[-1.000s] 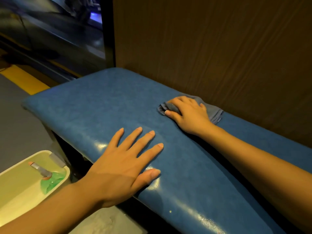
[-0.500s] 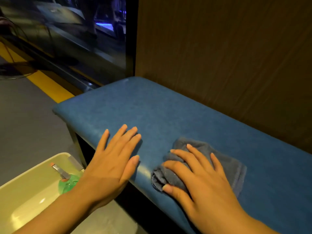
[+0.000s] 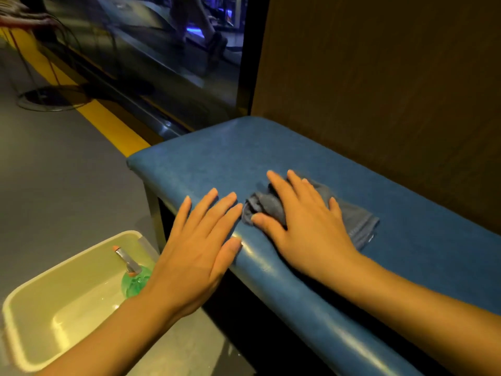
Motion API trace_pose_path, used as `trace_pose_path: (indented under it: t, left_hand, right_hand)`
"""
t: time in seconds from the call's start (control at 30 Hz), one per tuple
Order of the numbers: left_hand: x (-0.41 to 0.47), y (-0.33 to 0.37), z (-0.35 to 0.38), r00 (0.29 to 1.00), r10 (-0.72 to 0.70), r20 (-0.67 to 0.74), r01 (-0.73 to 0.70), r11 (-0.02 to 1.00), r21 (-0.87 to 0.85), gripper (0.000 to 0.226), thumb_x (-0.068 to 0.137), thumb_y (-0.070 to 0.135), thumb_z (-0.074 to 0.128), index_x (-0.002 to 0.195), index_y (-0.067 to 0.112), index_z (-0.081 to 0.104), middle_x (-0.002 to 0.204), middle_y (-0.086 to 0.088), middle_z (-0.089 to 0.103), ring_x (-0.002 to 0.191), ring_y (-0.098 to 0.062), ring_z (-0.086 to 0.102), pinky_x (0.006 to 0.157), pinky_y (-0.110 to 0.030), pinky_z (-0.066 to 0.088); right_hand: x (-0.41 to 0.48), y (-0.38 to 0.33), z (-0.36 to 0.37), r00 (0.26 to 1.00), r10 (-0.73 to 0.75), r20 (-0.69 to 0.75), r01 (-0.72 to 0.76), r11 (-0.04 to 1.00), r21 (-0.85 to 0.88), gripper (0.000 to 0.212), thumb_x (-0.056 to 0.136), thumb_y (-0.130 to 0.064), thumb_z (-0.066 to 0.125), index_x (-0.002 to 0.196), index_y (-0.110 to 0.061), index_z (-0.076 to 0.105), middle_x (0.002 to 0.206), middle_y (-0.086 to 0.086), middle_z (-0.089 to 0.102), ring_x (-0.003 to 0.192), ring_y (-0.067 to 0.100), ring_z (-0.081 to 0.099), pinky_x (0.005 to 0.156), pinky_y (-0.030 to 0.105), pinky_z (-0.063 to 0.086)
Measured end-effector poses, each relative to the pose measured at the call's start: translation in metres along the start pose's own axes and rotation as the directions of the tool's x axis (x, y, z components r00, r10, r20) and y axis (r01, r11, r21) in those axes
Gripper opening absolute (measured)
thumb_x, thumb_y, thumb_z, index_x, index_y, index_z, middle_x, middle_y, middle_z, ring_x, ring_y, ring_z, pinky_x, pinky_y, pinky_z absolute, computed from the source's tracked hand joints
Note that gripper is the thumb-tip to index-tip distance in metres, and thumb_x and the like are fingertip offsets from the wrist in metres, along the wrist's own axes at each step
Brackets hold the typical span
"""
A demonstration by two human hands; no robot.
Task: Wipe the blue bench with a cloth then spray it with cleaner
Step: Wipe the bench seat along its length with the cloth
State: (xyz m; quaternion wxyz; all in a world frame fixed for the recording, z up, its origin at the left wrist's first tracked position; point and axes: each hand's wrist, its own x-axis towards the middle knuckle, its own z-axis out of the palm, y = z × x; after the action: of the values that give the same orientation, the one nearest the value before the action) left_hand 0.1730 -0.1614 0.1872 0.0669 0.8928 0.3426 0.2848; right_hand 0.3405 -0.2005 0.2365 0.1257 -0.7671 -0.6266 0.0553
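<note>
The right hand (image 3: 306,226) presses flat on a grey cloth (image 3: 349,213), fingers spread and lying over it rather than curled around it, so the grip is released. The cloth is crumpled into folds beside the thumb and flatter toward its hemmed far edge. It lies on the blue counter (image 3: 406,240), near the glossy front edge. The left hand (image 3: 195,251) rests flat and released just beside it. A green spray bottle (image 3: 132,278) lies in a pale tub (image 3: 40,321) on the floor.

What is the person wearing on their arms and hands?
Nothing that shows. The left hand and right hand are bare: no gloves, rings, watch or bracelets. Both forearms are bare too, with no sleeve reaching into the picture. The fingernails are short and unpainted.
</note>
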Motion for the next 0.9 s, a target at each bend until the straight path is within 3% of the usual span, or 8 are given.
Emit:
trace_pose_path:
  t: [0.1, 0.27, 0.43, 0.53, 0.7, 0.77, 0.83, 0.9]
  left_hand:
    - [0.0, -0.003, -0.002, 1.0, 0.021, -0.008, -0.021, 1.0, 0.006, 0.051, 0.092, 0.033, 0.03, 0.131, 0.008, 0.051, 0.141, -0.008, 0.049, 0.138, -0.022, 0.027, 0.109, -0.039, 0.01]
    - [0.0, -0.007, 0.008, 0.998, 0.029, -0.053, -0.033, 0.996, -0.08, 0.051, 0.092, 0.032, 0.031, 0.131, 0.008, 0.052, 0.141, -0.006, 0.048, 0.139, -0.019, 0.023, 0.112, -0.036, 0.002]
    - [-0.002, -0.014, 0.024, 0.983, 0.006, -0.186, -0.055, 0.965, -0.258, 0.048, 0.092, 0.032, 0.033, 0.132, 0.011, 0.05, 0.139, 0.006, 0.041, 0.138, -0.011, 0.02, 0.115, -0.025, -0.009]
    - [-0.003, -0.015, 0.033, 0.964, -0.035, -0.264, -0.052, 0.948, -0.313, 0.046, 0.093, 0.032, 0.034, 0.13, 0.009, 0.048, 0.136, 0.007, 0.036, 0.136, -0.011, 0.023, 0.116, -0.023, -0.006]
    - [-0.018, -0.018, 0.048, 0.939, -0.087, -0.331, -0.06, 0.91, -0.409, 0.05, 0.095, 0.033, 0.031, 0.142, 0.02, 0.021, 0.148, 0.01, 0.017, 0.143, -0.01, 0.011, 0.119, -0.03, 0.007]
    - [-0.025, -0.018, 0.057, 0.912, -0.169, -0.374, -0.026, 0.886, -0.463, 0.048, 0.096, 0.031, 0.031, 0.143, 0.02, 0.022, 0.15, 0.009, 0.017, 0.143, -0.005, 0.012, 0.118, -0.022, 0.01]
    - [-0.027, -0.021, 0.06, 0.835, -0.393, -0.385, 0.1, 0.797, -0.596, 0.047, 0.095, 0.03, 0.035, 0.14, 0.026, 0.024, 0.15, 0.013, 0.018, 0.139, 0.009, 0.014, 0.112, -0.007, 0.012]
    - [-0.023, -0.031, 0.061, 0.716, -0.655, -0.24, 0.244, 0.557, -0.794, 0.049, 0.093, 0.033, 0.036, 0.141, 0.032, 0.023, 0.149, 0.02, 0.019, 0.134, 0.017, 0.017, 0.106, 0.0, 0.014]
  right_hand:
    - [0.044, -0.002, 0.003, 0.998, 0.039, -0.048, -0.04, 0.999, -0.02, 0.07, 0.086, -0.064, 0.039, 0.146, -0.033, 0.02, 0.158, 0.002, 0.019, 0.146, 0.023, 0.015, 0.112, 0.059, 0.016]
    - [0.101, -0.025, 0.012, 0.99, 0.024, -0.136, -0.028, 0.999, -0.032, 0.044, 0.091, -0.055, 0.042, 0.121, -0.026, 0.05, 0.137, 0.005, 0.048, 0.13, 0.029, 0.039, 0.102, 0.059, 0.032]
    - [0.139, -0.073, 0.024, 0.994, -0.003, -0.114, 0.001, 1.0, -0.022, 0.04, 0.093, -0.051, 0.042, 0.121, -0.023, 0.049, 0.136, 0.011, 0.046, 0.129, 0.036, 0.039, 0.101, 0.06, 0.031]
    - [0.147, -0.106, 0.033, 0.989, -0.115, -0.094, 0.114, 0.993, -0.019, 0.039, 0.094, -0.049, 0.042, 0.125, -0.026, 0.048, 0.137, 0.009, 0.045, 0.128, 0.036, 0.04, 0.099, 0.061, 0.032]
    - [0.148, -0.138, 0.04, 0.968, -0.25, -0.022, 0.248, 0.966, -0.071, 0.035, 0.096, -0.043, 0.043, 0.127, -0.026, 0.044, 0.135, 0.01, 0.042, 0.128, 0.039, 0.037, 0.098, 0.065, 0.031]
    - [0.144, -0.143, 0.042, 0.956, -0.293, -0.009, 0.29, 0.951, -0.107, 0.034, 0.097, -0.04, 0.045, 0.128, -0.027, 0.043, 0.135, 0.01, 0.041, 0.128, 0.039, 0.036, 0.097, 0.067, 0.031]
    - [0.138, -0.146, 0.044, 0.948, -0.319, -0.019, 0.314, 0.94, -0.134, 0.034, 0.097, -0.037, 0.046, 0.129, -0.028, 0.042, 0.136, 0.009, 0.04, 0.128, 0.039, 0.036, 0.096, 0.068, 0.031]
    - [0.129, -0.148, 0.049, 0.941, -0.336, -0.039, 0.327, 0.933, -0.15, 0.033, 0.097, -0.034, 0.046, 0.129, -0.028, 0.041, 0.137, 0.008, 0.039, 0.129, 0.039, 0.035, 0.096, 0.068, 0.031]
